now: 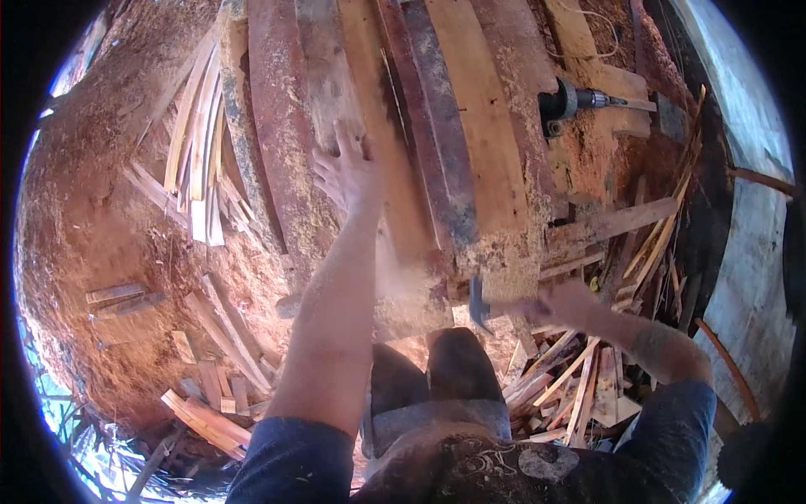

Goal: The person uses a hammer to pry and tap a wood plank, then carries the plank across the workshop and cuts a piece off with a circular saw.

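My left hand lies with fingers spread on a greyish wooden plank, its arm stretched forward. In my right hand, a little blurred, is a hammer whose dark metal head points left, close to the near ends of the planks. Side by side under and around my left hand run several long boards: a reddish painted one to its left, a bare brown one to its right, and a pale one farther right.
A power drill rests on wood at the far right. Thin wooden strips fan out left of the boards. Wood scraps pile up at the lower right, and short offcuts lie on the sawdust-covered ground at left.
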Demonstrator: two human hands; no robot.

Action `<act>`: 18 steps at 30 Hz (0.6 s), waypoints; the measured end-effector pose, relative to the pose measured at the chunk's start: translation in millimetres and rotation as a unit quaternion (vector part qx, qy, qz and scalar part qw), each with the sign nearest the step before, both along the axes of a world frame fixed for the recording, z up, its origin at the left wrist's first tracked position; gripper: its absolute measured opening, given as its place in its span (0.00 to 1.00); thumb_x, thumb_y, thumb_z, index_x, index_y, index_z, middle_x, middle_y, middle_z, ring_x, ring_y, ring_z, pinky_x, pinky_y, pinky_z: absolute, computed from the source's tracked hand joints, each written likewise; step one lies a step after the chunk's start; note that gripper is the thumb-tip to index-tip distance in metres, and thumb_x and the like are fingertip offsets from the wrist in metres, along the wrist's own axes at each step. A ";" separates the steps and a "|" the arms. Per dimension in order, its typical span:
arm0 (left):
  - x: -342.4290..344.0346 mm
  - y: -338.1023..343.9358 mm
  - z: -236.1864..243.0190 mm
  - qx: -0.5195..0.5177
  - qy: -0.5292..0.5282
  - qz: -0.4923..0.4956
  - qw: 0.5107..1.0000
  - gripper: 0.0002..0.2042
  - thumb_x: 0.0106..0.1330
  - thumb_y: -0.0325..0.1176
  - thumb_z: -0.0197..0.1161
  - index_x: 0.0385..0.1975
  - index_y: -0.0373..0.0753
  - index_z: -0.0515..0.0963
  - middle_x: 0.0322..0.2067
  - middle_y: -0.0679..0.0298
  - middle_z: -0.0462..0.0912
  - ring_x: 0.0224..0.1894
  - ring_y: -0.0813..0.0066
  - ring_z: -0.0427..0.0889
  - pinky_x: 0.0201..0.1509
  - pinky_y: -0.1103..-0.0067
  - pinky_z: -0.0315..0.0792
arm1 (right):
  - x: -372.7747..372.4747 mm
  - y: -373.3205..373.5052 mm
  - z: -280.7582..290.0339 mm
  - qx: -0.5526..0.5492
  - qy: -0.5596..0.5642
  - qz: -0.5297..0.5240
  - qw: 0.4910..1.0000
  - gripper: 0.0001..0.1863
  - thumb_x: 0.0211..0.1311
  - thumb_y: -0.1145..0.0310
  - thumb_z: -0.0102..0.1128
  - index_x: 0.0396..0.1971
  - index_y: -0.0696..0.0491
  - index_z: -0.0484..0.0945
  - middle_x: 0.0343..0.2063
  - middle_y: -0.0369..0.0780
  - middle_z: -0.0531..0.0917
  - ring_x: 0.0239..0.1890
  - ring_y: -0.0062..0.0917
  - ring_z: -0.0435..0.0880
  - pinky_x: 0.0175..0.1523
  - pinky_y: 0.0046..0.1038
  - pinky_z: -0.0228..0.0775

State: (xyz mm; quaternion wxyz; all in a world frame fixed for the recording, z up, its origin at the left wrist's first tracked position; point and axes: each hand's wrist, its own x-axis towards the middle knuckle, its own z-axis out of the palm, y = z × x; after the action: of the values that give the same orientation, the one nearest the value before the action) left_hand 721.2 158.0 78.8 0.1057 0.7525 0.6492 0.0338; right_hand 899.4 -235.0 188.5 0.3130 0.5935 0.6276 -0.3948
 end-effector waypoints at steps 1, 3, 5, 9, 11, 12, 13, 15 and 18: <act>4.9 0.2 1.2 -0.002 -0.001 -0.003 1.000 0.31 0.74 0.57 0.51 0.76 0.59 0.60 0.69 0.35 0.60 0.69 0.40 0.64 0.70 0.51 0.59 | -5.6 -18.7 -3.6 -0.024 0.066 0.045 0.997 0.34 0.72 0.35 0.50 0.50 0.56 0.76 0.28 0.44 0.87 0.30 0.36 0.89 0.34 0.40 0.83; 4.8 -2.4 0.0 0.000 0.002 -0.006 1.000 0.31 0.74 0.57 0.51 0.76 0.59 0.60 0.69 0.35 0.60 0.68 0.40 0.65 0.70 0.51 0.59 | -6.6 0.2 5.0 -0.044 0.134 0.091 0.986 0.34 0.71 0.35 0.50 0.48 0.56 0.77 0.29 0.44 0.87 0.29 0.36 0.89 0.34 0.41 0.82; 0.0 -0.6 -4.9 0.013 0.005 -0.001 1.000 0.31 0.74 0.57 0.51 0.76 0.59 0.60 0.68 0.35 0.61 0.67 0.41 0.66 0.68 0.52 0.60 | 4.6 70.3 27.9 -0.121 0.165 0.097 0.974 0.28 0.71 0.41 0.54 0.47 0.54 0.80 0.32 0.46 0.87 0.34 0.38 0.89 0.38 0.43 0.83; 2.5 4.5 2.8 0.012 0.004 -0.001 1.000 0.32 0.74 0.59 0.52 0.76 0.59 0.61 0.68 0.37 0.61 0.68 0.41 0.66 0.70 0.52 0.60 | 40.3 78.8 -13.5 0.051 -0.011 0.007 0.999 0.23 0.66 0.48 0.62 0.47 0.54 0.81 0.32 0.42 0.88 0.36 0.36 0.90 0.40 0.41 0.84; -3.7 2.6 -1.1 -0.007 0.011 0.009 1.000 0.32 0.74 0.58 0.52 0.76 0.59 0.61 0.68 0.37 0.61 0.68 0.40 0.67 0.70 0.52 0.60 | 5.9 55.9 -5.7 0.009 0.027 -0.038 0.999 0.32 0.67 0.39 0.55 0.48 0.56 0.80 0.35 0.45 0.88 0.34 0.37 0.90 0.38 0.42 0.84; -3.4 3.2 -1.2 -0.008 0.010 0.010 1.000 0.32 0.74 0.58 0.52 0.76 0.59 0.61 0.68 0.37 0.61 0.68 0.40 0.67 0.70 0.52 0.60 | -8.4 39.8 0.5 -0.037 0.058 -0.083 0.994 0.41 0.68 0.29 0.49 0.49 0.58 0.79 0.37 0.48 0.87 0.33 0.38 0.90 0.37 0.42 0.85; -1.1 2.8 0.0 -0.015 0.011 0.003 1.000 0.31 0.74 0.57 0.51 0.76 0.59 0.61 0.68 0.36 0.61 0.67 0.40 0.67 0.70 0.52 0.60 | -14.3 22.4 -1.1 -0.039 0.056 -0.083 0.994 0.41 0.68 0.29 0.49 0.49 0.58 0.79 0.37 0.48 0.87 0.33 0.38 0.90 0.37 0.42 0.85; 6.1 -1.4 7.4 -0.014 0.004 -0.013 1.000 0.31 0.74 0.57 0.51 0.76 0.58 0.60 0.68 0.36 0.61 0.67 0.40 0.67 0.70 0.52 0.60 | -18.4 -7.6 -8.5 -0.098 0.148 0.067 0.982 0.41 0.70 0.30 0.46 0.51 0.58 0.79 0.37 0.49 0.87 0.33 0.39 0.90 0.37 0.43 0.85; 2.7 3.4 0.4 0.012 0.008 -0.014 1.000 0.31 0.75 0.56 0.50 0.76 0.58 0.61 0.68 0.36 0.60 0.67 0.39 0.67 0.70 0.52 0.60 | 1.6 62.9 13.4 -0.114 0.128 0.081 0.982 0.38 0.70 0.32 0.48 0.50 0.57 0.80 0.34 0.48 0.87 0.33 0.39 0.90 0.36 0.42 0.85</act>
State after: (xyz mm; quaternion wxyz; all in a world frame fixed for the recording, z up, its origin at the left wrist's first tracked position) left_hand 723.9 161.5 79.1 0.0916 0.7628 0.6392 0.0338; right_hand 901.0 -172.1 201.9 0.3267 0.4456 0.6594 -0.5098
